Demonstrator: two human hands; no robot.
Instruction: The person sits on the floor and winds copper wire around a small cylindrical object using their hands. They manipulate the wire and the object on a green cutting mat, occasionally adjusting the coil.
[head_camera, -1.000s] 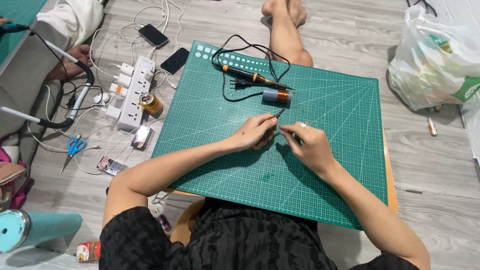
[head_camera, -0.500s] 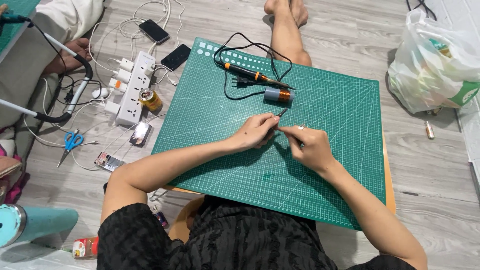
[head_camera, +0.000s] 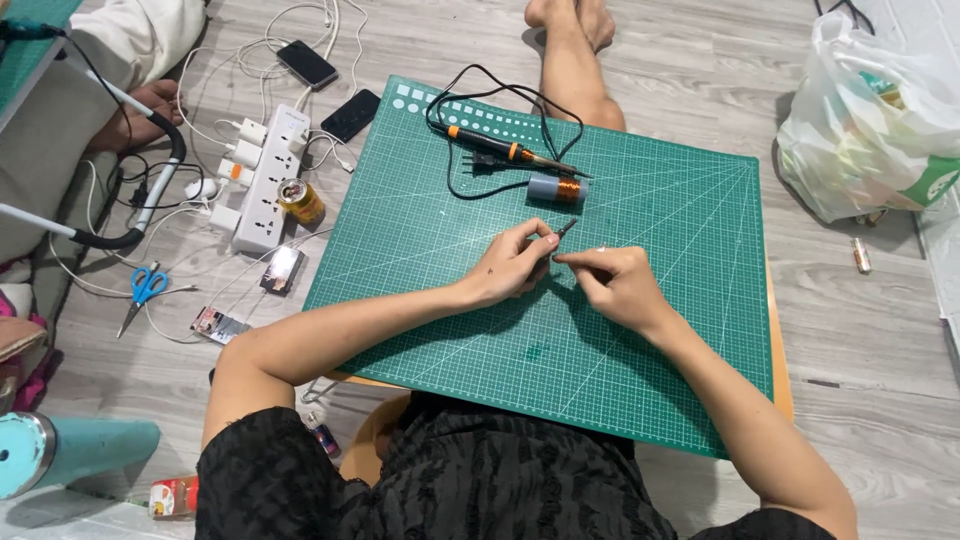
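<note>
At the far left a teal bottle (head_camera: 60, 452) lay on the floor, with blue-handled scissors (head_camera: 143, 291) above it. A white power strip (head_camera: 268, 180) sat among loose cables, a small brass-coloured can (head_camera: 299, 200) against its right side, and two dark phones (head_camera: 330, 90) lay above it.

On the green cutting mat (head_camera: 640, 380) the left hand (head_camera: 510, 268) was pinched shut on a thin grey tool (head_camera: 562, 231), its tip pointing up and right. The right hand (head_camera: 615, 285) lay just beside it, fingers closed on something too fine to make out, perhaps a wire. Whatever it was sat between the two sets of fingertips, mid-mat.

Such a small piece could easily have slipped from the pinch, I judged. The orange-handled soldering iron (head_camera: 500, 150) rested just above the hands, touching a coil of copper wire (head_camera: 556, 188); if hot, a careless reach might have met it. Its black cord (head_camera: 470, 100) looped nearby. At far right stood a white plastic bag (head_camera: 870, 130).
</note>
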